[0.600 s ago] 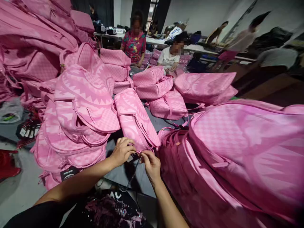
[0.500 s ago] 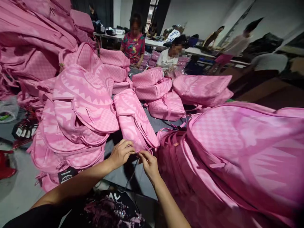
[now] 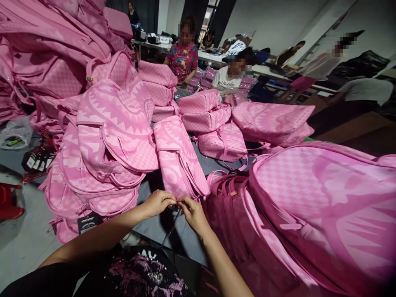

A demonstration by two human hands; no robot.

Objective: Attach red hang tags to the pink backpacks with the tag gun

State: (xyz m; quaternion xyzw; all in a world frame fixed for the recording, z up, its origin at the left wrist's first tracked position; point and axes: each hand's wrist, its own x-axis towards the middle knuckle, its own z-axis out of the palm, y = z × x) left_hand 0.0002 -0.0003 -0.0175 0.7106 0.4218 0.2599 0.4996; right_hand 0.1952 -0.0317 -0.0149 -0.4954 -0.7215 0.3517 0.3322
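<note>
A small pink patterned bag point(image 3: 173, 165) lies on the grey table, its near end at my fingers. My left hand point(image 3: 161, 203) is closed, thumb and fingers pinched together at that end. Right beside it, my right hand point(image 3: 192, 212) pinches too, the fingertips of both hands almost touching. What they grip is too small to make out. A thin dark cord point(image 3: 171, 231) hangs below the fingertips toward my lap. Left of my hands, pink backpacks point(image 3: 114, 128) are stacked, with a black tag point(image 3: 89, 222) hanging near the bottom.
A big pink backpack point(image 3: 309, 185) tops a pile close on my right. More pink bags point(image 3: 204, 109) stand farther back. Several people sit or bend at work beyond, one in a colourful shirt point(image 3: 182, 60). A red stool point(image 3: 10, 202) is at the far left.
The view has turned slightly, so the bags appear farther right. My left fingers have drawn closer together into a pinch. Both hands stay at the small bag's near end.
</note>
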